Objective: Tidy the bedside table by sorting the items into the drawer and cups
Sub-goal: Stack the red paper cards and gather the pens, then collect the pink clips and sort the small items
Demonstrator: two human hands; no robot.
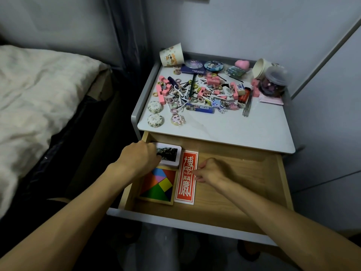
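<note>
Wooden drawer [244,182] of the grey bedside table stands pulled out towards me, below the pale tabletop [224,128]. Three things lie in its left part: a white stack of picture cards [172,153] at the far left corner, a wooden-framed tangram puzzle of coloured pieces [158,184] just near of that, and a long red card with white characters [186,177] lying lengthways beside both, on their right.

My left hand [140,155] is over the near-left edge of the stack of picture cards, fingers curled onto it, grasping it. My right hand [211,171] sits on the drawer floor with curled fingers, whose tips pinch the right edge of the long red card about halfway along.

On the tabletop, a printed paper cup [172,54] lies on its side at the far left corner, and a plain cream paper cup [260,68] is tipped at the far right, touching a clear plastic jar [275,83]. Between them spreads a heap of pink blocks, small rings, hairpins and badges. A blue lighter [201,108] lies at its near edge. A bed with a pale quilt [39,94] is on the left.
</note>
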